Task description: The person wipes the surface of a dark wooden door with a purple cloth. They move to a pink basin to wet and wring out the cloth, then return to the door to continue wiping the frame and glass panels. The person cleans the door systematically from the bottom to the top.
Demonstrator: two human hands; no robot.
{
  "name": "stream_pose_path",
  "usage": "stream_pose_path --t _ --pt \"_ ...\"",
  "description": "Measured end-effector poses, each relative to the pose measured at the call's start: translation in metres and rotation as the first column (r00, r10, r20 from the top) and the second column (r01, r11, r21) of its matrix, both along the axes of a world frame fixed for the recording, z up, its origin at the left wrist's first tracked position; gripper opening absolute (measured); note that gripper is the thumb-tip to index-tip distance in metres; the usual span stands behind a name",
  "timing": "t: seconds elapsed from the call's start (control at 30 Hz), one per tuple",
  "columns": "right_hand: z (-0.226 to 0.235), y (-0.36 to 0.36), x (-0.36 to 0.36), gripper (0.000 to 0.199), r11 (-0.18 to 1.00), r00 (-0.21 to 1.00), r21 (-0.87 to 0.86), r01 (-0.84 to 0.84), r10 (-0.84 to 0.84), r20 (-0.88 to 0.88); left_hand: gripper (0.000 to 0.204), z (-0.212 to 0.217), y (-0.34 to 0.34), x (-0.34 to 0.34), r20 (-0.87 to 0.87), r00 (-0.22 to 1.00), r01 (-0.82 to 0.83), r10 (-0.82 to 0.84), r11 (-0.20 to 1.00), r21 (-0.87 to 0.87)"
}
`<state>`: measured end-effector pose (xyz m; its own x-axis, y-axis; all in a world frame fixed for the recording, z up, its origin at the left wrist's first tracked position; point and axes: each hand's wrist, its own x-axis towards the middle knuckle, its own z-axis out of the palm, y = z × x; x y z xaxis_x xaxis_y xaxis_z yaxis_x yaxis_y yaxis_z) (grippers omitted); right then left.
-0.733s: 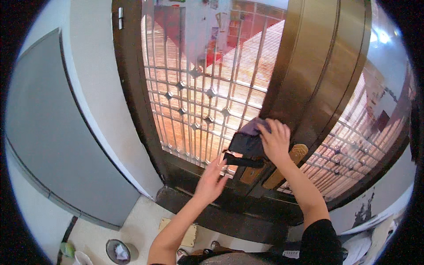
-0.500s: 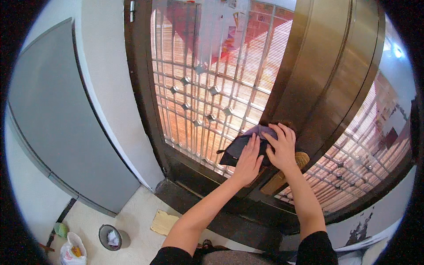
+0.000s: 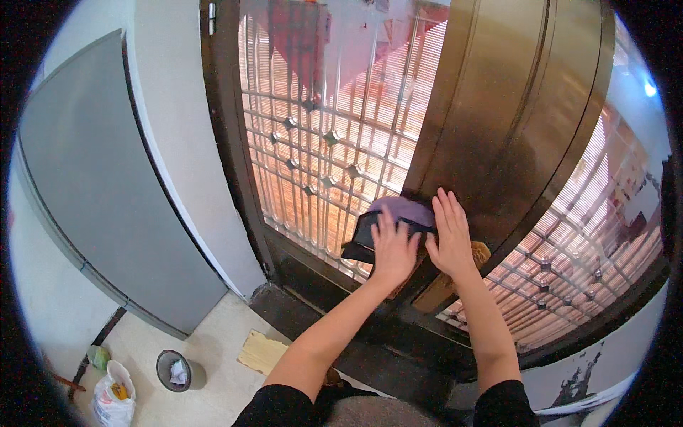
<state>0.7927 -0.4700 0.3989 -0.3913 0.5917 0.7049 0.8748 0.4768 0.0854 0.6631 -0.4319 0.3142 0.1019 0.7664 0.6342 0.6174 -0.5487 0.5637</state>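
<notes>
A black-and-purple fabric piece [image 3: 409, 207] hangs against the dark door, near the right edge of its glass panel; I cannot tell its exact kind. My left hand [image 3: 395, 250] lies over its black part with the fingers spread and slightly blurred. My right hand [image 3: 449, 238] is just right of the fabric, against the brown door stile [image 3: 491, 128], its fingers stretched upward and thumb apart. Beside my right wrist a brass-coloured door handle [image 3: 481, 253] partly shows. What lies behind the fabric is hidden.
Patterned glass [image 3: 320, 153] with metal bars fills the door, and another panel [image 3: 569, 263] stands right. A grey door [image 3: 107, 185] is at left. On the floor are a bin [image 3: 197, 376], a white plastic bag [image 3: 114, 409] and a yellowish cloth [image 3: 257, 351].
My right hand has come off the fabric and straightened its fingers beside it. My left hand has shifted slightly left and spread its fingers. More of the purple part shows.
</notes>
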Motion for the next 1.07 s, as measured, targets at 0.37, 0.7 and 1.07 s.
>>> stream_pose_path --t 0.37,0.7,1.07 --pt "-0.012 0.008 -0.002 0.074 0.986 0.979 0.034 0.165 -0.168 0.112 0.025 -0.043 0.01 -0.017 -0.016 1.0 -0.003 0.003 0.999 -0.049" --pt "-0.015 0.009 -0.006 0.07 0.965 0.954 0.009 0.261 -0.259 0.151 0.043 -0.06 0.014 -0.065 -0.265 0.95 0.132 -0.167 0.981 -0.145" --pt "-0.013 0.008 -0.008 0.068 0.968 0.956 0.022 0.251 -0.252 0.15 0.037 -0.051 0.007 -0.067 -0.334 0.938 0.065 -0.094 0.993 -0.097"
